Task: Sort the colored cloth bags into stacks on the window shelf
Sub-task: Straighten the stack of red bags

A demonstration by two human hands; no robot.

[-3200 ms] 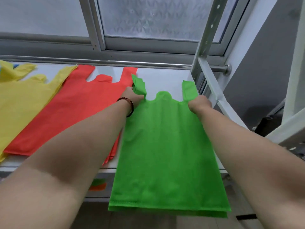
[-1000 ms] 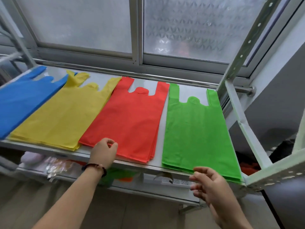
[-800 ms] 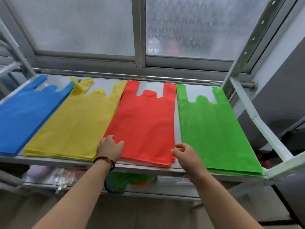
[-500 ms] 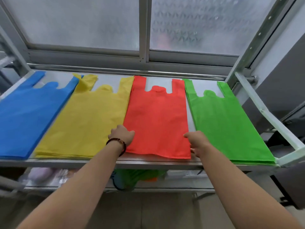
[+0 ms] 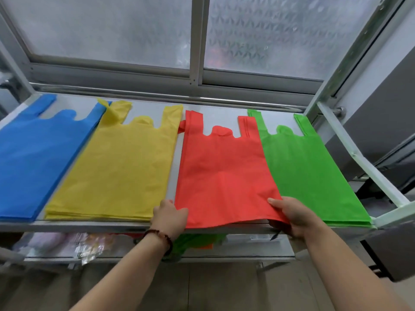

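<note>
Side by side on the white window shelf [image 5: 173,167] lie stacks of cloth bags: blue [image 5: 33,158], yellow [image 5: 116,167], red [image 5: 222,171] and green [image 5: 307,167]. Their handles point toward the window. My left hand [image 5: 169,215] grips the near left corner of the red stack. My right hand [image 5: 294,215] grips its near right corner, thumb on top and fingers underneath. The red stack's front edge is lifted a little off the shelf and overlaps the green stack's left edge.
A frosted sliding window [image 5: 197,32] backs the shelf. A slanted metal upright [image 5: 350,70] and a pale brace [image 5: 363,162] bound the right end. A lower shelf [image 5: 157,254] holds plastic wrappers [image 5: 89,243] and green and orange cloth [image 5: 197,241].
Both hands slid from resting on the red stack's sides to gripping its near corners. The stack has shifted right, opening a gap beside the yellow and meeting the green.
</note>
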